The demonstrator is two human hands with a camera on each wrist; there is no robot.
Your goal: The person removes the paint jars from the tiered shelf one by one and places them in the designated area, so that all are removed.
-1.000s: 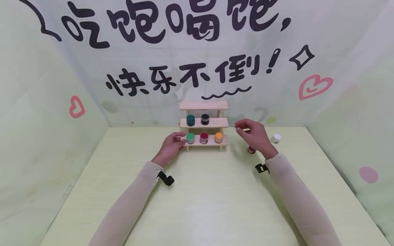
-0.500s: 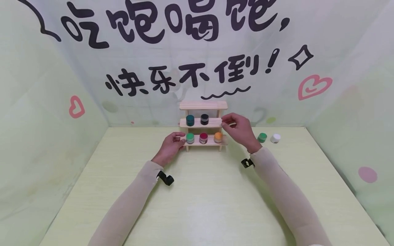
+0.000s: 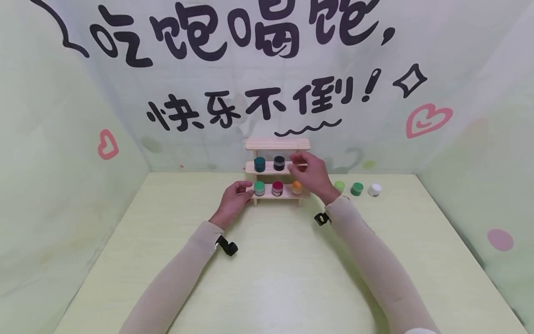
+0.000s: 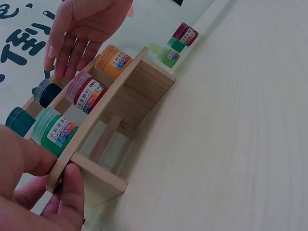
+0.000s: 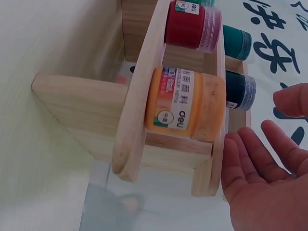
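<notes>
A small three-tier wooden display rack [image 3: 277, 144] stands at the back of the table. My left hand [image 3: 233, 199] pinches the left end of its bottom shelf between thumb and fingers, as the left wrist view shows. On that shelf sit a green paint jar [image 4: 57, 134], a red paint jar [image 5: 191, 25] and an orange paint jar [image 5: 185, 105]. The middle tier bears a teal paint jar [image 3: 259, 164] and a black paint jar [image 3: 279, 163]. Right beside the black jar, my right hand [image 3: 312, 174] is at the middle shelf's right end, fingers extended, nothing between them and the thumb.
On the table right of the rack stand a light green jar [image 3: 340, 186], a darker green jar [image 3: 357, 189] and a white jar [image 3: 375, 189]. A dark red jar [image 4: 186, 33] shows beside them in the left wrist view. A printed cloth backdrop [image 3: 200, 153] rises behind.
My right hand has moved left, from over the table beside the rack to the middle shelf near the black jar. Table jars behind it came into view. My left hand stays on the rack.
</notes>
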